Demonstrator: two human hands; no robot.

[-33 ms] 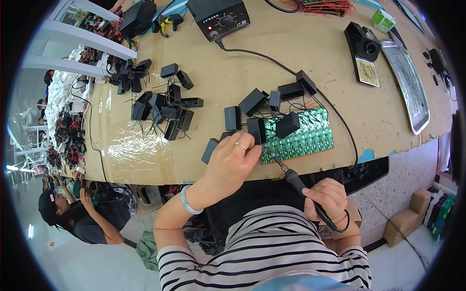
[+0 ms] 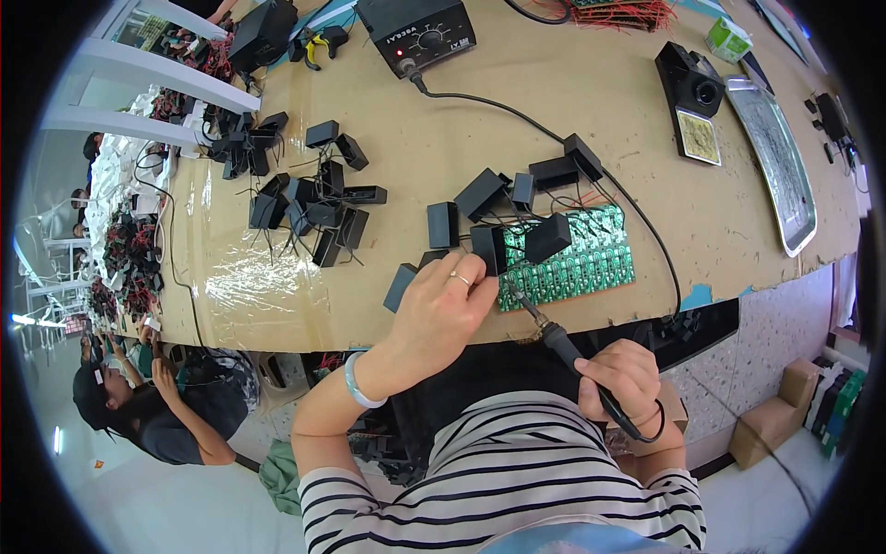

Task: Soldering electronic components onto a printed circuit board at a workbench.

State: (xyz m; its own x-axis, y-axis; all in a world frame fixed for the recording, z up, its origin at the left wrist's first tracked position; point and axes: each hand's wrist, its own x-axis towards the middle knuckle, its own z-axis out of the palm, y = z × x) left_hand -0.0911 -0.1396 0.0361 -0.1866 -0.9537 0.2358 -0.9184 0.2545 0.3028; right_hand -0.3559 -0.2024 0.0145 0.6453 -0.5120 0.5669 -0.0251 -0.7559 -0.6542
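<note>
Left hand [image 2: 441,300] at frame centre, fingers pinched together on the green circuit board [image 2: 577,254] edge, right hand [image 2: 628,377] lower right clamped around soldering iron [image 2: 554,337], tip touching board, metal tray [image 2: 780,166] upper right on table [image 2: 554,111]

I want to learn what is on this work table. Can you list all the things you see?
circuit board panel: one, green, near table edge by the hands
small box parts: many, black, wired, scattered mid-table and on the panel
soldering station: one, black, far edge
metal tray: one, silver, right side
iron stand: one, black, with sponge, beside tray
table: one, brown
another person: one, dark top, lower left
soldering iron: one, black, tip at panel
left hand: on the panel's left end
right hand: holds the iron
</note>
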